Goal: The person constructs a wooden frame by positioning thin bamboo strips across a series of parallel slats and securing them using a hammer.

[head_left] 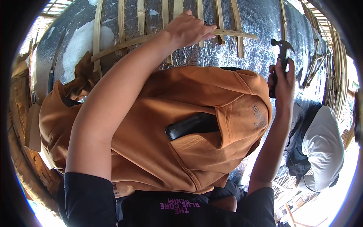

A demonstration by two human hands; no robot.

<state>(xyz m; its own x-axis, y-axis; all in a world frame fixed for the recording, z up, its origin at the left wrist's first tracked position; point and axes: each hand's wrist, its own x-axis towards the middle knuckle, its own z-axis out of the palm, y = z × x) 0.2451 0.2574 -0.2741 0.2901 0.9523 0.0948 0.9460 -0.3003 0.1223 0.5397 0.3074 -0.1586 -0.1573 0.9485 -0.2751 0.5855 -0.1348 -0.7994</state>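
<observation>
My left hand (192,29) is closed over a long thin wooden strip (126,45), its thumb and fingers on either side of the wood. Any small thing between the fingertips is hidden. The strip lies crosswise over several upright wooden slats (121,20) in front of silvery foil sheeting (259,22). On the right, my right hand (283,81) grips a black claw hammer (283,45) by its handle, head up, apart from the wood. Between my arms spreads a brown hooded garment (151,125), with a black flat object (193,126) sticking out of its pocket; whether somebody wears it I cannot tell.
A person in a light grey top (323,147) is bent over close to my right arm. Thin wooden sticks (336,72) stand along the far right. White patches (81,45) show on the foil at the left, and woven panelling (38,159) lines the left edge.
</observation>
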